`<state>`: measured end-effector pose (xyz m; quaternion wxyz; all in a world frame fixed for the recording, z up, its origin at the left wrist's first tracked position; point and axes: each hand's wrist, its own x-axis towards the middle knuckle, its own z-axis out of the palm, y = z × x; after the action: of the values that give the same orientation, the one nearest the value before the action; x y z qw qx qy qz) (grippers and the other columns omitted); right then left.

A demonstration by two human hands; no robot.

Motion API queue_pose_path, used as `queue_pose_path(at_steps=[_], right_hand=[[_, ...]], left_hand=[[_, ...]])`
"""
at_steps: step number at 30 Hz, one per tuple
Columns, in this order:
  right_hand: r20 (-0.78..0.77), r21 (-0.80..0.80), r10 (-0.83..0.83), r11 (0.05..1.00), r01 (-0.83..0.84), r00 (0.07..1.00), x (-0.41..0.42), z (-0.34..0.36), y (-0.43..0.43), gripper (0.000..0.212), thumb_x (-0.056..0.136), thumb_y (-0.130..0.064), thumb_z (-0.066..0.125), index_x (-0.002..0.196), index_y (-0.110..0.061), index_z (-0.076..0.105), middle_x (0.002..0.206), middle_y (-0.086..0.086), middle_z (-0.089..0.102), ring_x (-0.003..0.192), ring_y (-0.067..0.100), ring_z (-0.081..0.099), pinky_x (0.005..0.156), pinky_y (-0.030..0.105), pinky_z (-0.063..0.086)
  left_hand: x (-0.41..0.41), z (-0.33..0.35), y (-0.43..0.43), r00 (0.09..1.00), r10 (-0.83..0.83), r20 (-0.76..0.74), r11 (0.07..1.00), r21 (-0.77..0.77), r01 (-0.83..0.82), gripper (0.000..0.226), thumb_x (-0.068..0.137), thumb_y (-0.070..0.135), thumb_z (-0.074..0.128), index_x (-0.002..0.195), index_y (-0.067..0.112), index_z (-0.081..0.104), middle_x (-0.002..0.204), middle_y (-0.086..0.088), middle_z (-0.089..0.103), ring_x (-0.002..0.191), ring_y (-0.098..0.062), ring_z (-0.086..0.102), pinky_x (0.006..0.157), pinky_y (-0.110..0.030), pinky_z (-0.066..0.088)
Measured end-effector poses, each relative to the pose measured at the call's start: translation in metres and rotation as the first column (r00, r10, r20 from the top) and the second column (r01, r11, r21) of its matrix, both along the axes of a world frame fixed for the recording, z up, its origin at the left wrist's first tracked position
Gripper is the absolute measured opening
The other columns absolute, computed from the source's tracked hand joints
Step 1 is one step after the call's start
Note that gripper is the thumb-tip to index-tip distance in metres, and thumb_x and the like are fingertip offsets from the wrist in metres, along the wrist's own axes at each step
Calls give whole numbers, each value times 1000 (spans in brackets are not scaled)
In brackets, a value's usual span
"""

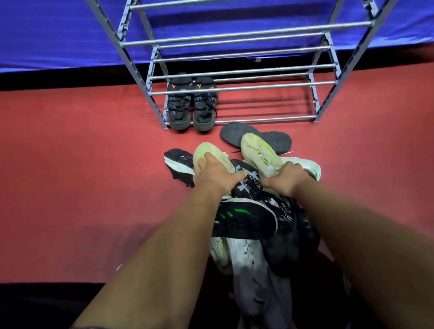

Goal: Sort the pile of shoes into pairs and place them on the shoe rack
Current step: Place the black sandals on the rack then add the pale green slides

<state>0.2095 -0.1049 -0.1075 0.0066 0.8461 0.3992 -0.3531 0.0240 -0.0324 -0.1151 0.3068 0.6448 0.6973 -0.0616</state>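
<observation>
At your feet, seen from the head camera, the pile of shoes [256,238] lies on the red floor [84,177], just short of the shoe rack [233,122]. Your left hand [216,175] is curled over the left cream shoe [206,152], with the fingers wrapped across its upper. Your right hand [285,178] grips the heel end of the right cream shoe [259,150]. Both shoes sit at the far edge of the pile with their toes toward the rack.

They look like a match, so lift them together. Raise them straight up first, because a black-and-white patterned shoe [250,182] lies between your wrists and loose laces trail nearby and could snag. Check that you have one left and one right. The shelves are only bars, so rest each sole across two bars, or a shoe will likely tip through. Keep the toes facing the same way and set the two side by side.

On the rack, only the lowest tier holds anything. A black pair with orange marks [192,104] stands at its left end, the two shoes side by side. The bars to their right are free, and that is probably your easiest landing spot. The upper tiers in view hold no shoes. The pile also holds a black shoe with green stripes [244,220], a dark shoe turned sole-up [234,134] and several pale ones.
</observation>
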Motion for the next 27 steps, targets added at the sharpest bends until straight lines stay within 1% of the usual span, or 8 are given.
queue_pose_path(at_steps=[2,4,7,9,15,19,23,27], right_hand=[[-20,-6,-7,1000,7,1000,0,-1,4,92,81,-63,75,147,-7,44,139,17,49,132,36,50,103,38,41],[-26,-6,-19,1000,18,999,-1,-4,8,94,81,-62,76,148,-5,42,140,17,47,132,35,48,105,38,41],[-65,26,-78,996,80,995,-4,-16,10,97,76,-59,82,145,-5,41,140,16,47,131,34,50,107,38,44],[-82,24,-103,994,106,991,-5,-22,10,96,74,-55,84,144,-5,41,139,15,46,130,33,51,107,38,46],[-109,23,-137,990,140,985,-9,-26,15,95,77,-51,83,147,-5,39,140,14,45,129,33,51,106,40,49],[-99,32,-133,990,136,986,-8,-26,17,93,77,-51,82,146,-5,40,139,14,46,128,33,53,105,40,50],[-77,138,-123,981,133,989,-7,-19,21,75,67,-56,84,122,-13,56,117,8,63,99,30,65,83,36,56],[-31,297,-165,940,166,986,0,-6,26,73,67,-64,75,117,-14,58,109,6,66,96,31,66,81,39,56]], left_hand=[[2,-10,-8,1000,-18,21,998,-52,19,140,72,79,75,166,4,3,171,-12,11,155,-37,19,125,-46,27],[2,-19,-12,999,34,34,999,-1,-34,138,77,68,79,165,0,-3,173,-16,-2,156,-38,17,125,-44,26],[-2,-22,-13,985,168,44,986,-7,-168,139,75,63,84,162,-4,0,167,-21,12,149,-36,31,120,-45,36],[-4,-23,-14,992,121,20,992,-39,-121,148,71,66,86,163,-4,-6,164,-19,19,150,-34,31,122,-43,34],[-6,-19,-6,999,51,-9,987,-149,-52,146,78,62,83,162,0,-19,170,-18,2,156,-35,21,126,-46,29],[-5,-16,-6,998,64,19,993,-101,-62,133,82,52,81,164,-2,-10,167,-19,12,151,-37,30,122,-46,35],[0,-4,-4,996,87,13,996,-18,-87,118,85,51,75,163,-2,5,160,-19,28,141,-39,39,113,-50,43],[4,8,10,983,169,74,985,17,-170,92,74,52,74,146,4,43,140,-14,51,126,-38,54,100,-48,54]])
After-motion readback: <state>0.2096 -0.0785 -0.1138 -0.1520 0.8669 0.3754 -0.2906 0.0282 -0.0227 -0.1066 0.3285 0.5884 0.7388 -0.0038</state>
